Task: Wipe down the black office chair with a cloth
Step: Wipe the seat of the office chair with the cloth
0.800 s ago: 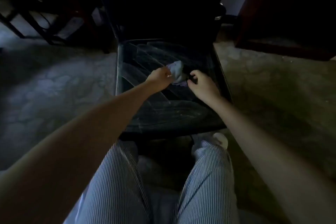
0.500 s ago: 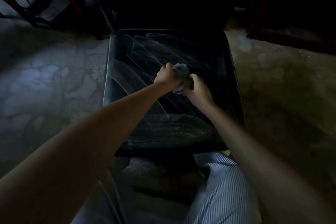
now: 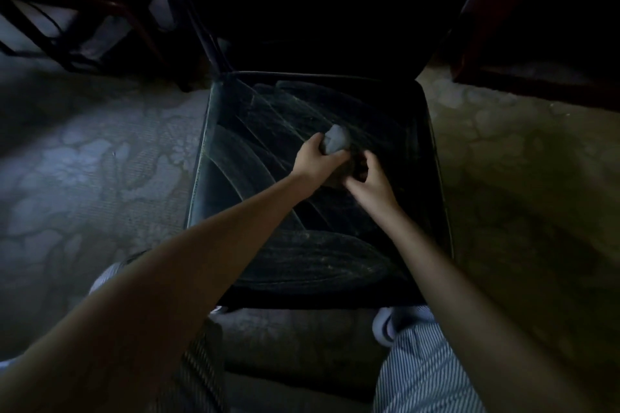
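Note:
The black office chair (image 3: 385,131) stands in front of me, its dusty seat streaked with curved wipe marks and its backrest lost in darkness above. My left hand (image 3: 317,161) grips a small bunched pale cloth (image 3: 336,141) over the middle of the seat. My right hand (image 3: 370,179) hovers just to the right and nearer me, fingers curled toward the cloth's lower part. The light is too dim to tell whether those fingers hold the cloth.
Dark metal furniture legs (image 3: 67,43) stand at the back left, and a dark wooden cabinet (image 3: 536,43) at the back right. Patterned floor (image 3: 84,161) lies on both sides of the chair. My striped trouser legs (image 3: 426,372) are close to the seat's front edge.
My view has tipped down and closer to the seat. Both hands stayed together at the cloth and shifted slightly right on the seat, while the cloth became more tightly bunched in my left hand.

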Action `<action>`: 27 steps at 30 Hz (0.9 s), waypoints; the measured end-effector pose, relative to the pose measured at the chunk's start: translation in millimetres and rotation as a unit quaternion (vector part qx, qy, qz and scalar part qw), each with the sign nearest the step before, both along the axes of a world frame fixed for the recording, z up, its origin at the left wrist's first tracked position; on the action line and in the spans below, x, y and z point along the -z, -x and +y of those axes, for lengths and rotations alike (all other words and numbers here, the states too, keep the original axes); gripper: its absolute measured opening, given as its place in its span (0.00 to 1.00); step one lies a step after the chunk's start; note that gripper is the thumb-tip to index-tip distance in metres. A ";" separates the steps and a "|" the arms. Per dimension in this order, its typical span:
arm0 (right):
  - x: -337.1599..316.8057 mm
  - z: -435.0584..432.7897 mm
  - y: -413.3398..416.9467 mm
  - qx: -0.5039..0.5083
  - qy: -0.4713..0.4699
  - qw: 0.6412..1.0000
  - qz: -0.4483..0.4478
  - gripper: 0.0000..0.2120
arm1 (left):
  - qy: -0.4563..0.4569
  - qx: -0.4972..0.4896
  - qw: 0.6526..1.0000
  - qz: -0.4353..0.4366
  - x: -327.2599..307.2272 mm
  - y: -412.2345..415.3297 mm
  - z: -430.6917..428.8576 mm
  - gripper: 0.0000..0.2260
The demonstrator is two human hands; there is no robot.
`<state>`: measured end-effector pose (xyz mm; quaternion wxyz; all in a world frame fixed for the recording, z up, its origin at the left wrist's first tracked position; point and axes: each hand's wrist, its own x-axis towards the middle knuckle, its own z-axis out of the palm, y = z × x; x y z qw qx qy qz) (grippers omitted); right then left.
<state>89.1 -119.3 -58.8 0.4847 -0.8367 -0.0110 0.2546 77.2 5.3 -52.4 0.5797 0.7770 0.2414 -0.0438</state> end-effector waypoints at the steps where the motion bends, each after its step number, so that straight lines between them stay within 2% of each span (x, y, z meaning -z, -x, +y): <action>1: -6.0 0.8 5.0 0.022 -0.048 0.998 0.027 0.31 | 0.060 -0.014 0.998 0.000 -9.0 5.5 -0.1 0.07; 3: -15.5 1.7 16.4 0.088 -0.150 0.980 0.095 0.25 | 0.147 -0.021 0.989 -0.001 -23.5 18.6 -1.5 0.06; 4: -19.3 1.9 22.3 0.129 -0.205 0.959 0.145 0.20 | 0.180 -0.018 0.983 -0.006 -28.7 25.7 -1.6 0.08; 6: -23.5 1.7 35.2 0.174 -0.306 0.908 0.226 0.20 | 0.239 0.002 0.971 -0.002 -36.0 40.9 -0.3 0.11; 7: -25.8 2.4 41.8 0.171 -0.330 0.898 0.235 0.20 | 0.260 0.019 0.965 0.007 -38.5 49.3 1.8 0.11; 8: -29.4 3.7 48.8 0.158 -0.327 0.904 0.226 0.18 | 0.271 0.037 0.962 0.017 -41.6 57.6 3.9 0.12; 11: -41.4 8.2 71.3 0.110 -0.265 0.946 0.149 0.09 | 0.255 0.069 0.963 0.046 -46.8 79.0 10.8 0.20; 15: -42.9 7.4 94.1 0.026 -0.162 0.984 0.073 0.18 | 0.240 0.026 0.968 0.068 -47.3 102.0 21.0 0.10; 18: -25.7 6.7 105.9 -0.034 -0.019 0.999 0.017 0.19 | 0.264 -0.059 0.959 0.085 -32.2 118.0 38.4 0.06; 20: -7.5 4.4 112.4 -0.107 0.119 0.987 0.018 0.22 | 0.243 -0.110 0.960 0.088 -16.7 130.5 54.2 0.03; 23: 17.7 -0.8 123.9 -0.242 0.279 0.929 0.033 0.28 | 0.183 -0.117 0.969 0.114 6.7 153.3 70.9 0.02; 25: 26.5 -1.5 133.9 -0.294 0.345 0.891 0.026 0.29 | 0.154 -0.113 0.974 0.125 18.2 164.3 74.3 0.04; 27: 28.3 1.6 139.4 -0.310 0.376 0.873 0.019 0.30 | 0.140 -0.113 0.976 0.126 22.0 166.6 73.9 0.05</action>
